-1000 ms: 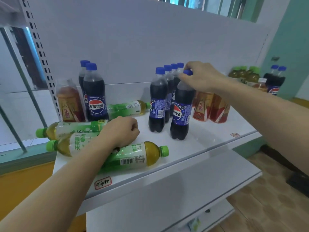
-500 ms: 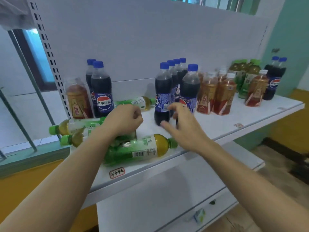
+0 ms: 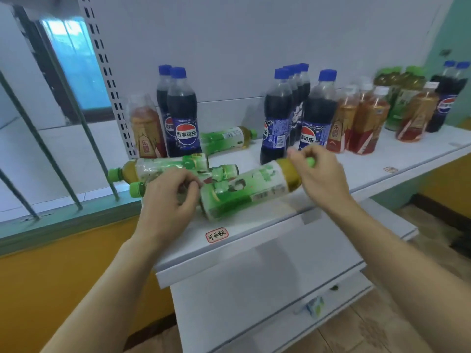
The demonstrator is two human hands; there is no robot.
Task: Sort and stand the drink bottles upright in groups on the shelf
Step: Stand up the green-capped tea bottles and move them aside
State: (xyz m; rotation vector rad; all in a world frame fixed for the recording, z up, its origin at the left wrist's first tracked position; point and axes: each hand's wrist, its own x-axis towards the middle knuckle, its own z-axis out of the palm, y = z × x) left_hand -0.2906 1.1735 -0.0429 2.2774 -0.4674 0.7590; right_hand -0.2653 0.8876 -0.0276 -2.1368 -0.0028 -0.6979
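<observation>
Right hand (image 3: 322, 174) pinches the lying green-labelled plastic tea bottle (image 3: 244, 192) by its cap; lift neck-first (left hand (image 3: 169, 197), curled, empty, beside its base).

One head-worn camera looks forward and down — close over the white shelf (image 3: 280, 220).

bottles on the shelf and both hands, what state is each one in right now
front green tea bottle: lying down, cap end in the right hand's grip
right hand: holding that bottle's neck
left hand: curled on the lying green bottles
two green bottles behind: lying down
back green bottle: lying down
cola bottles: upright
red tea bottles: upright
</observation>
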